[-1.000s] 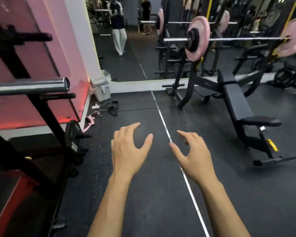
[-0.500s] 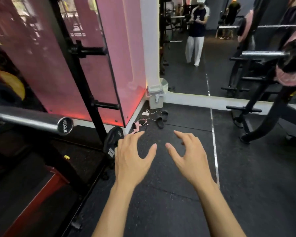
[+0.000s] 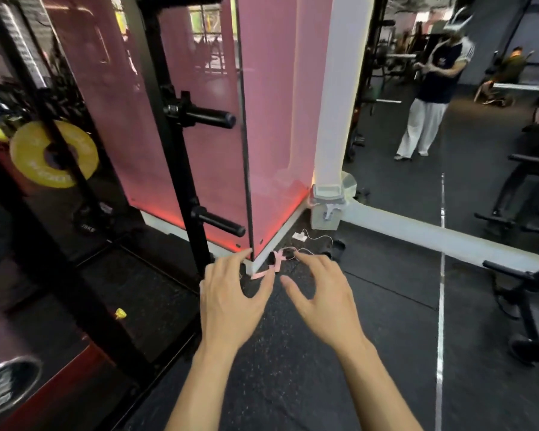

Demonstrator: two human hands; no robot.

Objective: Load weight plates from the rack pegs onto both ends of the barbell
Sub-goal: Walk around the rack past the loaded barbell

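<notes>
Two empty hands: left hand point(image 3: 231, 301), right hand point(image 3: 322, 301)

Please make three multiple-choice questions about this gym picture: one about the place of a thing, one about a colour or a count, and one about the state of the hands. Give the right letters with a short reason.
1. Where is the yellow weight plate?
A. far left, behind the black upright
B. on the floor between the hands
C. leaning on the white pillar

2. How many bare black pegs stick out of the middle rack post?
A. none
B. two
C. five

3. What do the left hand and right hand hold?
A. a plate together
B. the barbell end
C. nothing

Answers: 1 A, it shows at the far left. 2 B, the upper peg and lower peg carry nothing. 3 C, the fingers are spread over the floor.
</notes>
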